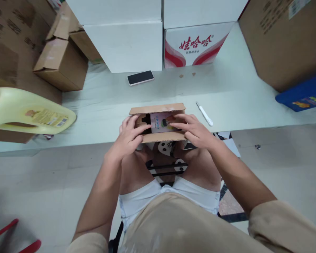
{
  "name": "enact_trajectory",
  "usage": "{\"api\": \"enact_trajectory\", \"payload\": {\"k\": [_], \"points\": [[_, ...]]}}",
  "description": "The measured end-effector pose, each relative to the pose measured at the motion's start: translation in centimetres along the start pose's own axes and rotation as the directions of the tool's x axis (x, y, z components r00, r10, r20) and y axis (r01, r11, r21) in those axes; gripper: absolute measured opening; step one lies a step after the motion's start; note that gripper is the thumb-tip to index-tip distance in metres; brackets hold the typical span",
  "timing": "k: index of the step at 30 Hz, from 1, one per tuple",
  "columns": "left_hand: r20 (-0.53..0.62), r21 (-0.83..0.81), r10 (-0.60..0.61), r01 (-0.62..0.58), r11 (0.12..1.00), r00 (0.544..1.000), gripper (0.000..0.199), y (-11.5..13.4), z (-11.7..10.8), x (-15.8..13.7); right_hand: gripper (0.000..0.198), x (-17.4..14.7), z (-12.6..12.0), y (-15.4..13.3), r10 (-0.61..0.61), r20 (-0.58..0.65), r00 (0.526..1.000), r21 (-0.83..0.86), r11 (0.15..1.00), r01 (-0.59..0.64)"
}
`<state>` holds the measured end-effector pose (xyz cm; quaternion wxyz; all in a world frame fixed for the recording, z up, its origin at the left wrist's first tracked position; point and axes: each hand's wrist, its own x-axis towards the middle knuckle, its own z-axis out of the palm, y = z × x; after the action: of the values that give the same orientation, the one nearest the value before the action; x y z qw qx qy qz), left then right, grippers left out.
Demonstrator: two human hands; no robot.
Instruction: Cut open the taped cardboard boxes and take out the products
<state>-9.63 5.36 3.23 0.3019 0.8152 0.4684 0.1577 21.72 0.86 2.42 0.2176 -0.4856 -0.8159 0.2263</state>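
Hands, loosely spread, touch the carton, white cutter beside it, phone beyond.

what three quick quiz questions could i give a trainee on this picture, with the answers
1. Multiple choice: the left hand and the right hand are both on which thing?
a) the red-and-white carton
b) the open cardboard box
c) the blue packet

2. True or false: the slim white tool lies on the table to the right of the open cardboard box.

3. Fill in the colour: the phone lies with its ____ side facing up.

Key: 1 b; 2 true; 3 black
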Motion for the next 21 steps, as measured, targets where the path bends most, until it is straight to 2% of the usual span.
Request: {"api": "enact_trajectory", "payload": {"k": [3,5,9,11,12,14,16,17,19,21], "points": [[-0.032,0.169,0.008,-0.003,0.986,0.999,0.044,0.5,-0.4,-0.4,0.053,0.2,0.1,-0.1,0.039,-0.042,0.998,-0.204,0.978,-0.047],[-0.135,0.226,0.049,-0.017,0.974,0.99,0.036,0.6,-0.8,-0.6,0.052,0.3,0.0,-0.2,0.046,-0.075,0.996,-0.259,0.964,-0.064],[-0.366,0.276,0.057,0.05,0.96,0.929,0.015,0.6,-1.8,-1.1,0.058,0.6,-0.1,-0.1,-0.018,-0.07,0.997,-0.255,0.967,-0.001],[-0.416,0.322,0.072,0.073,0.944,0.906,0.008,1.6,-2.6,-1.3,0.057,0.9,0.1,0.1,-0.044,-0.07,0.997,-0.239,0.971,0.026],[-0.404,0.349,0.095,0.058,0.935,0.91,0.006,2.4,-3.0,-1.3,0.054,1.0,0.2,0.3,-0.054,-0.085,0.995,-0.225,0.974,0.034],[-0.282,0.385,0.145,-0.026,0.922,0.948,0.01,4.6,-3.9,-0.9,0.048,1.1,0.7,0.7,-0.071,-0.152,0.986,-0.171,0.984,0.044],[-0.056,0.387,0.147,-0.114,0.915,0.988,0.019,6.8,-4.6,0.4,0.041,1.0,1.5,1.2,-0.069,-0.254,0.965,-0.083,0.995,0.049],[0.077,0.387,0.113,-0.134,0.912,0.991,0.023,7.6,-4.9,1.5,0.037,1.0,1.9,1.4,-0.059,-0.311,0.949,-0.029,0.998,0.053],[0.326,0.418,-0.026,-0.119,0.901,0.945,0.029,8.5,-5.2,4.0,0.032,1.0,2.8,1.8,-0.037,-0.426,0.904,0.074,0.994,0.075],[0.483,0.51,-0.216,-0.072,0.857,0.848,0.032,8.5,-5.3,6.6,0.031,1.2,3.8,2.0,-0.024,-0.534,0.845,0.148,0.981,0.121]]}}
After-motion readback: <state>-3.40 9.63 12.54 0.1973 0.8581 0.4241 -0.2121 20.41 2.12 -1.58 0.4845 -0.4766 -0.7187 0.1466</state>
